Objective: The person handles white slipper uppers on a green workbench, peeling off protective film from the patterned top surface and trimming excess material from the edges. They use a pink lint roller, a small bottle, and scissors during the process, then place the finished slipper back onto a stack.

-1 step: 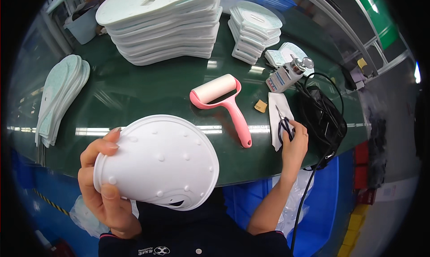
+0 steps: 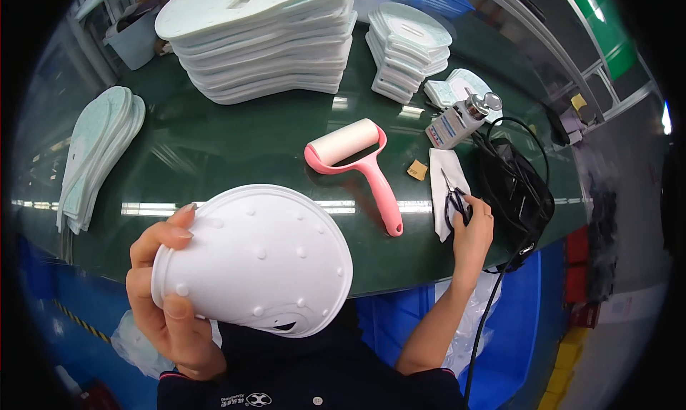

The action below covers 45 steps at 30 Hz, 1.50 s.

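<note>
My left hand (image 2: pixel 166 295) grips the narrow end of a white moulded piece (image 2: pixel 268 256). Its thumb is on the near side and its fingers are at the far edge. Small round bumps dot the piece, which is rounded at its wide end and has a dark slot near its lower edge. To the right, my right hand (image 2: pixel 473 228) has its fingers closed on the dark handles of small scissors (image 2: pixel 451 195). These lie on a folded white cloth (image 2: pixel 439 168), blades pointing away from me. A pink-handled lint roller (image 2: pixel 379 185) lies on the table between my hands.
Tall stacks of white padded pieces (image 2: pixel 264 49) and smaller ones (image 2: pixel 407 45) stand at the back of the green table (image 2: pixel 236 145). More pieces (image 2: pixel 100 152) lie at left. A pump bottle (image 2: pixel 457 124), a tan scrap (image 2: pixel 417 170) and a black bag (image 2: pixel 516 188) with a cable are at right.
</note>
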Each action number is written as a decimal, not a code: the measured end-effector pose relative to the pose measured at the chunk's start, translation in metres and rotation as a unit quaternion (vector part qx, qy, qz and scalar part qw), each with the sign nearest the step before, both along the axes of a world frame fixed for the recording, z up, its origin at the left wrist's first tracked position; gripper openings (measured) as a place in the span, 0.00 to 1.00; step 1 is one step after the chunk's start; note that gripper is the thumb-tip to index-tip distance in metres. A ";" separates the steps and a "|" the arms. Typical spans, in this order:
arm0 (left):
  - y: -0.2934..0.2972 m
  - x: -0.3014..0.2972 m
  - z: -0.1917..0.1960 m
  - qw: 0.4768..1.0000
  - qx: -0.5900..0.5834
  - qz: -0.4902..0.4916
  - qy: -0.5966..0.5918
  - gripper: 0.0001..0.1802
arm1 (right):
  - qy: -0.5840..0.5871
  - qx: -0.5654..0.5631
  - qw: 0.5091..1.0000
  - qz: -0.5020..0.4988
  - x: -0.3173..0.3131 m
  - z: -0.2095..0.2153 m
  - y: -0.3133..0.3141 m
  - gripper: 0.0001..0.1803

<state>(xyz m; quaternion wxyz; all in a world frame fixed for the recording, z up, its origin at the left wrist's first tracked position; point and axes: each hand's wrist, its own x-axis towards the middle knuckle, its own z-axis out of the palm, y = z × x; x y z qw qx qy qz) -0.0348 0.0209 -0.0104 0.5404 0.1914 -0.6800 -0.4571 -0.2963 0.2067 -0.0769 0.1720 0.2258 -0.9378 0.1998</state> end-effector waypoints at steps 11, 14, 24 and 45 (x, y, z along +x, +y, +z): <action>-0.012 0.011 -0.002 0.971 -0.022 -0.217 0.102 0.06 | -0.091 0.008 0.990 0.107 -0.009 0.003 0.003 0.27; -0.011 0.013 -0.001 0.964 -0.015 -0.242 0.112 0.07 | -0.037 -0.070 0.991 0.105 0.005 0.011 -0.006 0.25; -0.017 0.016 -0.004 0.958 -0.067 -0.270 0.064 0.06 | -0.057 -0.348 0.909 0.222 0.070 0.046 -0.028 0.24; -0.009 0.018 0.000 0.954 -0.033 -0.289 0.065 0.05 | 0.124 -0.175 0.874 0.437 0.148 0.079 -0.063 0.23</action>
